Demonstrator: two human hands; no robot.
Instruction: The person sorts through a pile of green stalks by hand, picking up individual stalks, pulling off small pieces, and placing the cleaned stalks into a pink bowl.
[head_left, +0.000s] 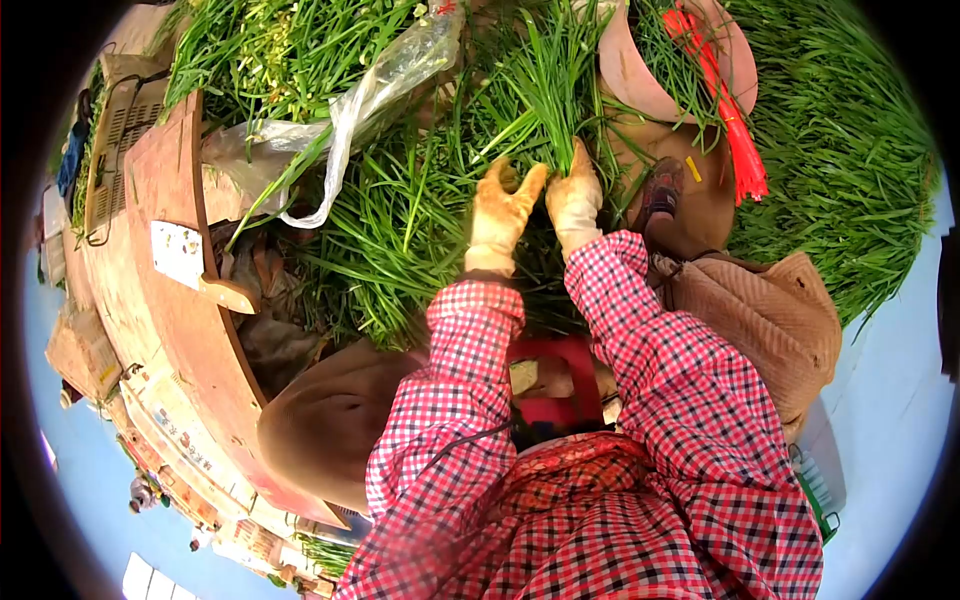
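My left hand [505, 208], in a pale yellowish work glove, is over the pile with thumb and fingers apart, and nothing shows between them. Beside it, my right hand [575, 200], gloved the same way, is closed around the lower end of a bunch of garlic chives [553, 90], whose long green leaves fan out away from me. Below both hands lies a loose heap of garlic chives [400, 235]. The right fingers are partly hidden by the leaves and the glove.
A cleaver [180, 252] lies on a wooden board [165, 185] at left. Clear plastic sheeting [385, 85] crosses the heap. Red ties [735, 145] hang by a pink basin [635, 65] at upper right. More greens [840, 150] spread at right. A green brush [815, 490] stands lower right.
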